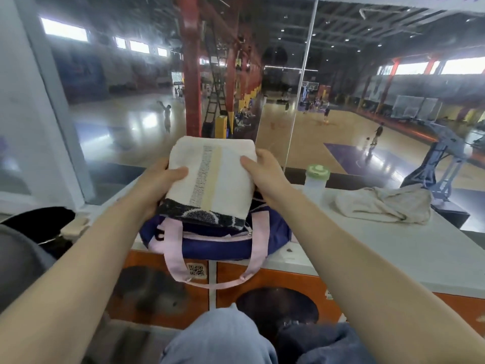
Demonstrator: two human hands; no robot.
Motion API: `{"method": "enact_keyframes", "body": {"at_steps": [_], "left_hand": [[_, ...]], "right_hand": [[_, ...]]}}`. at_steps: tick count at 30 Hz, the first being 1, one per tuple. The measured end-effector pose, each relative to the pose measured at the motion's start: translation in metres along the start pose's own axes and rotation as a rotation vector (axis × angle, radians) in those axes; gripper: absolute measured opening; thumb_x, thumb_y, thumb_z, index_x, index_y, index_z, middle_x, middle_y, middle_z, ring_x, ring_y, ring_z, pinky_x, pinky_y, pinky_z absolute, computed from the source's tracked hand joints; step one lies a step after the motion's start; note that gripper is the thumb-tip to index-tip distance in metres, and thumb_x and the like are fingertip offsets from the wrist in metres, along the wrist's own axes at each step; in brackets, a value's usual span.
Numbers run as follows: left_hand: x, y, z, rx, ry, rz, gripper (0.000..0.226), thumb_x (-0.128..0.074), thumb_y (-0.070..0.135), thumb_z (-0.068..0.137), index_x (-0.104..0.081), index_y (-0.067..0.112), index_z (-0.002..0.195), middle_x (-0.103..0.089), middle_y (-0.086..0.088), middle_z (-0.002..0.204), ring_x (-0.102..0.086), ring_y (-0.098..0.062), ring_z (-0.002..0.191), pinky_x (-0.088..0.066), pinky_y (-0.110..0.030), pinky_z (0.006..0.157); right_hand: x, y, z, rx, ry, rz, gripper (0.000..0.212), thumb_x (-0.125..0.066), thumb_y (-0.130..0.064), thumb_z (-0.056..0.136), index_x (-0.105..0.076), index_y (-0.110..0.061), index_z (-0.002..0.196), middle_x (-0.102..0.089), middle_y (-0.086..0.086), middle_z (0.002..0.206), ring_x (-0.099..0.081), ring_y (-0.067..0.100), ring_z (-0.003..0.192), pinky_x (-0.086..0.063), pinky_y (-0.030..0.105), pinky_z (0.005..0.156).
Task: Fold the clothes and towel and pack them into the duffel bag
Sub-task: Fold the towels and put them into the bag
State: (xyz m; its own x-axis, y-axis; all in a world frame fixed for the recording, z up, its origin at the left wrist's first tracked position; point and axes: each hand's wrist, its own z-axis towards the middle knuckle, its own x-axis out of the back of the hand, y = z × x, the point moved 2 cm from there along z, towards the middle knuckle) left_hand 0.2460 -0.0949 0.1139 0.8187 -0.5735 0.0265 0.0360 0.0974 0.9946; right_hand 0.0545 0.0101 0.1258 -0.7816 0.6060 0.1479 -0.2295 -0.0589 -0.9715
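The left hand [154, 179] clasps the folded towel [212, 177] at its nine o'clock edge, thumb on top. The towel hangs just above the navy duffel bag [217, 243] at the counter's [393, 253] near edge. The right hand [265, 172] grips the three o'clock edge. At three o'clock, open counter, then crumpled beige clothing [383, 203]; a bottle [316, 179] stands between.

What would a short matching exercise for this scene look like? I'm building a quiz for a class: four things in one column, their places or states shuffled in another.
Things:
1. folded towel
2. duffel bag
3. crumpled cloth
4. bottle

Places or states:
A. lying loose on the ledge at the right
B. standing upright behind the bag
C. held between left hand and right hand
D. sitting unzipped at the ledge's edge

Pairs: 1-C, 2-D, 3-A, 4-B
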Motion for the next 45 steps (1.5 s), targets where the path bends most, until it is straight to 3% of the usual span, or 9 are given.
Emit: {"method": "enact_keyframes", "body": {"at_steps": [4,11,16,20,23,31,34,37,45], "left_hand": [[0.025,-0.010,0.015,-0.045,0.051,-0.013,0.033,-0.054,0.003,0.094,-0.060,0.031,0.109,-0.072,0.004,0.101,-0.069,-0.018,0.094,-0.056,-0.038,0.076],[0.044,-0.053,0.033,0.148,0.010,0.089,0.032,-0.058,0.010,0.087,-0.058,0.017,0.118,-0.072,-0.005,0.109,-0.067,-0.028,0.103,-0.051,-0.053,0.094],[0.044,-0.056,0.042,0.110,-0.026,0.139,0.029,-0.057,0.007,0.089,-0.057,0.023,0.114,-0.071,-0.001,0.108,-0.067,-0.021,0.101,-0.053,-0.046,0.091],[0.041,-0.055,0.051,0.011,-0.063,0.169,0.038,-0.054,0.001,0.085,-0.061,0.026,0.112,-0.072,-0.004,0.108,-0.068,-0.019,0.100,-0.054,-0.041,0.087],[0.037,-0.055,0.058,-0.025,-0.018,0.162,0.043,-0.058,0.011,0.080,-0.057,0.027,0.120,-0.069,0.002,0.112,-0.066,-0.015,0.103,-0.054,-0.034,0.084],[0.031,-0.051,0.064,-0.185,0.090,0.325,0.047,-0.050,-0.001,0.085,-0.048,0.031,0.120,-0.058,0.013,0.102,-0.053,0.005,0.088,-0.039,-0.008,0.064],[0.033,-0.058,0.065,-0.289,0.135,0.367,0.057,-0.050,-0.001,0.084,-0.046,0.032,0.130,-0.058,0.011,0.118,-0.054,0.002,0.104,-0.040,-0.008,0.082],[0.032,-0.064,0.067,-0.389,0.136,0.444,0.069,-0.050,-0.004,0.082,-0.041,0.033,0.139,-0.049,0.011,0.133,-0.045,0.008,0.118,-0.034,-0.008,0.099],[0.021,-0.048,0.079,-0.470,0.060,0.555,0.077,-0.048,-0.006,0.081,-0.035,0.032,0.147,-0.047,0.016,0.137,-0.042,0.014,0.114,-0.029,0.003,0.091]], "right_hand": [[-0.030,-0.003,0.015,0.076,0.017,-0.147,0.047,-0.054,-0.021,0.096,-0.037,-0.017,0.140,-0.057,0.001,0.122,-0.060,0.021,0.106,-0.053,0.041,0.091],[-0.056,0.022,0.034,0.117,-0.034,-0.392,0.056,-0.054,-0.008,0.090,-0.034,-0.019,0.141,-0.053,-0.002,0.117,-0.055,0.015,0.093,-0.047,0.033,0.080],[-0.070,0.026,0.019,0.618,0.088,-0.863,0.057,-0.056,-0.004,0.081,-0.044,-0.016,0.136,-0.043,0.005,0.142,-0.037,0.025,0.131,-0.032,0.040,0.111],[-0.093,0.039,-0.002,0.933,-0.174,-1.060,0.041,-0.055,-0.018,0.089,-0.053,-0.015,0.130,-0.049,0.010,0.141,-0.045,0.028,0.129,-0.037,0.044,0.108],[-0.107,0.067,-0.003,0.893,-0.371,-1.106,0.044,-0.042,-0.031,0.099,-0.048,-0.014,0.139,-0.040,0.012,0.152,-0.038,0.028,0.138,-0.028,0.043,0.117],[-0.107,0.072,0.031,0.931,-0.491,-1.215,0.054,-0.035,-0.042,0.102,-0.033,-0.021,0.152,-0.033,0.001,0.158,-0.019,0.021,0.149,0.004,0.042,0.122],[-0.110,0.069,0.043,0.973,-0.536,-1.245,0.054,-0.036,-0.046,0.100,-0.040,-0.023,0.148,-0.038,0.000,0.156,-0.018,0.023,0.150,0.011,0.046,0.120],[-0.114,0.072,0.055,0.993,-0.557,-1.266,0.058,-0.033,-0.050,0.097,-0.044,-0.021,0.146,-0.036,0.001,0.157,-0.017,0.023,0.150,0.010,0.048,0.121],[-0.120,0.075,0.069,1.010,-0.515,-1.171,0.052,-0.041,-0.046,0.096,-0.050,-0.020,0.141,-0.043,0.005,0.152,-0.025,0.023,0.146,-0.001,0.051,0.121]]}}
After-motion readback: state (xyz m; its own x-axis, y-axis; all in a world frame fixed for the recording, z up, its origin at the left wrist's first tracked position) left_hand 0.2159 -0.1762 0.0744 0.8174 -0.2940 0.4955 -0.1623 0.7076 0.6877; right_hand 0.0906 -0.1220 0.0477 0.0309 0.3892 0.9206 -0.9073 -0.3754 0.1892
